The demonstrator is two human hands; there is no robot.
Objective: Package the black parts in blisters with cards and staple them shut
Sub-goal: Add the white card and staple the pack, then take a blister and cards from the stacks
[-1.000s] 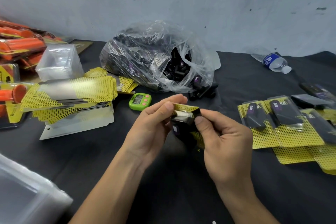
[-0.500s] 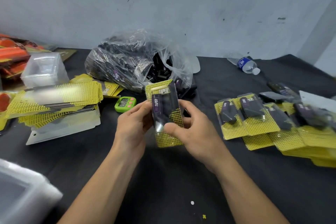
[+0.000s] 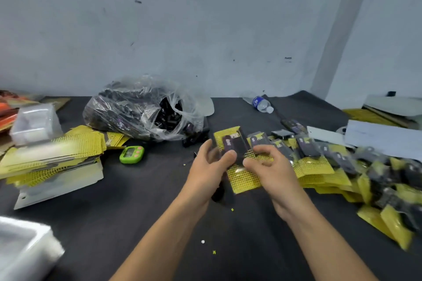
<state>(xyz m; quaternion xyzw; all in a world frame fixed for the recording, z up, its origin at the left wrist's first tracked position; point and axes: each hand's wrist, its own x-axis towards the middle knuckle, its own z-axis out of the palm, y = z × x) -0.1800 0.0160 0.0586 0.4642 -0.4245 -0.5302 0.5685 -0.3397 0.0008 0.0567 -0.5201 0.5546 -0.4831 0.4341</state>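
Since half a second ago you've swung the pack [image 3: 235, 146] right and down, toward the pile [image 3: 319, 162] of finished ones. It looks assembled, with part, blister and card together; staples can't be made out. Your left grip [image 3: 205, 166] pinches its left edge, thumb on the front; your right grip [image 3: 271, 166] curls round the right edge. Next, staple if needed, then lay it gently on the pile.
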